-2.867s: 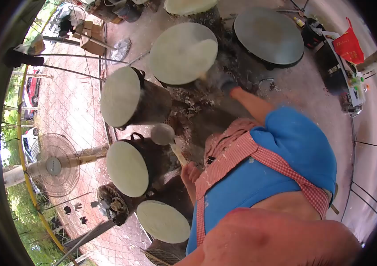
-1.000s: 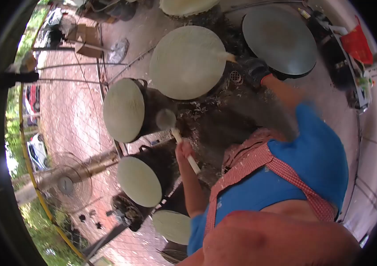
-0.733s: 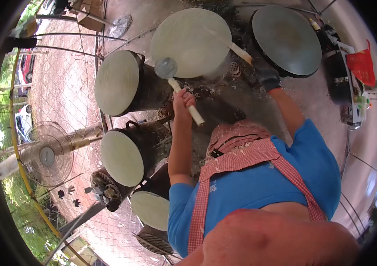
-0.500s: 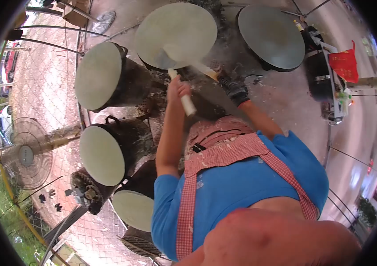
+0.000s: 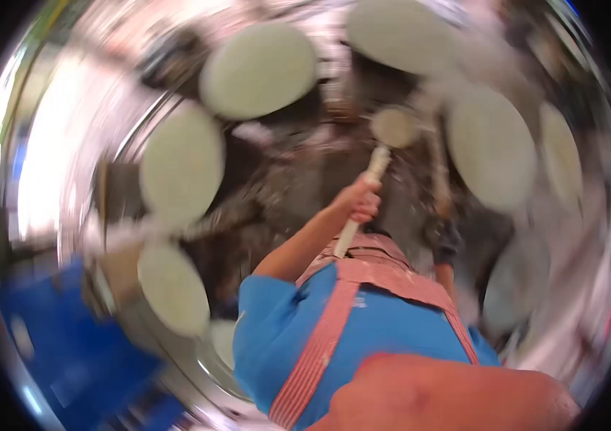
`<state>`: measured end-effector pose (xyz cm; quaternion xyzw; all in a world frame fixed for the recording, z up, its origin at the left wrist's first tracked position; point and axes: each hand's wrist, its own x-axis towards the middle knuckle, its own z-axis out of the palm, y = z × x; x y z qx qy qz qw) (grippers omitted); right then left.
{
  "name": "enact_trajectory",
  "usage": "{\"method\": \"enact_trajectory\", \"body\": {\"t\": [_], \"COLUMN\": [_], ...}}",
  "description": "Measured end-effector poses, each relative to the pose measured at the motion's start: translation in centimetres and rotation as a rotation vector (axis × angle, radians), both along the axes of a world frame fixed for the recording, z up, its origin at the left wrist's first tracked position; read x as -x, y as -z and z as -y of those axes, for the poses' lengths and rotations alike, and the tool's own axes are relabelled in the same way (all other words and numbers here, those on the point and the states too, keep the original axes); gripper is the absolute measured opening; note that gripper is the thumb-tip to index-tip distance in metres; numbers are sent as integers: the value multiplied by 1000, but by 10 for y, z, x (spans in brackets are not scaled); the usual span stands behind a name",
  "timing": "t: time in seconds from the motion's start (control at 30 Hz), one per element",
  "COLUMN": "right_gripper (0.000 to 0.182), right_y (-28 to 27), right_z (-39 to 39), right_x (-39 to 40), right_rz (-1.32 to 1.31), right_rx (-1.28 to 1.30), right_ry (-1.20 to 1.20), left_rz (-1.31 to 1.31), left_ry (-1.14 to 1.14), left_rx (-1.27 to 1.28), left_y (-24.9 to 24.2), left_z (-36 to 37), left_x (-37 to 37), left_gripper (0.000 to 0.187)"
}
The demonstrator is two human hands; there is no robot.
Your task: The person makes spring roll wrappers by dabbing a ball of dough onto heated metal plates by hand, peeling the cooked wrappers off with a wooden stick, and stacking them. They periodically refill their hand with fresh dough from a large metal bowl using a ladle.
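Observation:
My left hand (image 5: 363,199) is closed around the pale, thick handle of a round-headed ladle (image 5: 395,127). The ladle's head points away from me, above the dark ground between the griddles. My right hand (image 5: 445,241), in a dark glove, grips a long pale wooden tool (image 5: 437,161), smeared by motion. That tool stands up beside a large round griddle (image 5: 492,147) with a pale surface. Another griddle (image 5: 400,34) with a pale coating lies beyond the ladle. Whether the ladle holds anything is too blurred to tell.
More round pale griddles curve around me, among them a far-left one (image 5: 182,167), one at upper left (image 5: 259,70) and a lower-left one (image 5: 173,289). A greyish griddle (image 5: 519,284) is at right. A large blue object (image 5: 68,345) fills the lower left.
The view has swung round, and everything is blurred. Both tools have come away from the far griddle and stay in my hands. The fan and red bag are out of sight; a blue object has appeared.

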<state>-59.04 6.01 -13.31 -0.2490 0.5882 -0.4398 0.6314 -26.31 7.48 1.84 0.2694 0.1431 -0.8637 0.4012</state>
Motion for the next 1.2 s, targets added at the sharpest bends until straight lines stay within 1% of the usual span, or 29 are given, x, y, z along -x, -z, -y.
{"method": "enact_trajectory", "body": {"t": [0.03, 0.07, 0.1, 0.13, 0.17, 0.2, 0.23, 0.27, 0.3, 0.33, 0.37, 0.43, 0.47, 0.5, 0.57, 0.6, 0.63, 0.67, 0.73, 0.8, 0.83, 0.9, 0.93, 1.0, 1.03, 1.07, 1.1, 1.13, 1.2], "right_gripper": [26, 24, 21, 21, 22, 23, 23, 25, 28, 30, 32, 37, 38, 40, 39, 36, 34, 34, 29, 30, 30, 37, 37, 35, 35, 33, 31, 31, 25], "right_y": [3, 6, -25, -38, -47, -53, -47, -42, -37, -36, -41, -94, -98, -99, -97, -105, -113, -108, -88, -65, -61, -61, -63, -68, -70, -71, -72, -81, -104], "right_z": [22, 47, 67, 92, 106, 118, 115, 109, 102, 89, 65, 9, -21, -50, -100, -124, -146, -166, -205, -251, -273, -313, -324, -345, -353, -357, -365, -374, -387], "right_x": [0, 0, -10, -37, -57, -106, -115, -143, -175, -209, -243, -313, -334, -356, -387, -403, -420, -435, -476, -514, -534, -564, -582, -609, -623, -632, -635, -640, -654], "right_rz": [-191, -363, -595, -567, -436, -295, -281, -345, -407, -386, -367, -641, -646, -643, -578, -695, -809, -801, -506, -69, -46, -13, 32, 514, 558, 553, 534, 549, 443], "right_rx": [123, 266, 277, 326, 342, 366, 373, 484, 603, 736, 864, 910, 981, 1053, 1253, 1365, 1480, 1489, 1958, 2216, 2250, 2776, 2803, 2895, 2898, 3062, 3219, 3218, 3025], "right_ry": [-223, -394, -422, -578, -720, -852, -915, -1059, -1191, -1291, -1381, -1754, -1752, -1742, -1772, -1896, -2010, -2022, -2132, -2009, -2007, -1794, -1781, -1908, -1905, -1863, -1815, -1811, -1954], "left_rz": [355, 390, 317, 254, 259, 81, -108, -110, -64, -15, 27, 75, 71, 69, -137, -154, -154, -150, -387, -518, -545, -571, -554, -528, -506, -489, -494, -449, -410], "left_ry": [-19, -168, -239, -351, -414, -551, -688, -742, -847, -942, -1026, -1143, -1190, -1196, -1458, -1474, -1543, -1608, -1635, -1688, -1730, -1803, -1790, -1806, -1869, -1922, -1931, -1951, -1959], "left_rx": [197, 140, 193, 262, 254, 153, 41, 40, -17, -74, -135, -226, -249, -248, -242, -242, -308, -377, -126, -26, 29, 105, 145, 178, 81, -30, -49, -309, -555], "left_y": [-17, -17, -11, -4, 7, 17, 26, 29, 33, 35, 38, 47, 48, 47, 45, 46, 48, 49, 61, 58, 61, 67, 72, 81, 87, 89, 80, 64, 58], "left_z": [-23, -56, -82, -120, -142, -162, -191, -217, -244, -271, -298, -348, -369, -392, -424, -433, -441, -450, -462, -459, -453, -439, -433, -425, -417, -412, -411, -407, -408], "left_x": [-1, -8, -10, -1, 8, -7, 18, 25, 28, 29, 31, 38, 46, 49, 74, 85, 94, 104, 123, 136, 142, 159, 166, 182, 190, 198, 199, 186, 183], "left_gripper": [30, 30, 31, 33, 33, 30, 27, 27, 17, 10, 12, 27, 35, 35, 14, 14, 19, 24, 33, 36, 36, 36, 38, 40, 39, 37, 37, 36, 36]}}
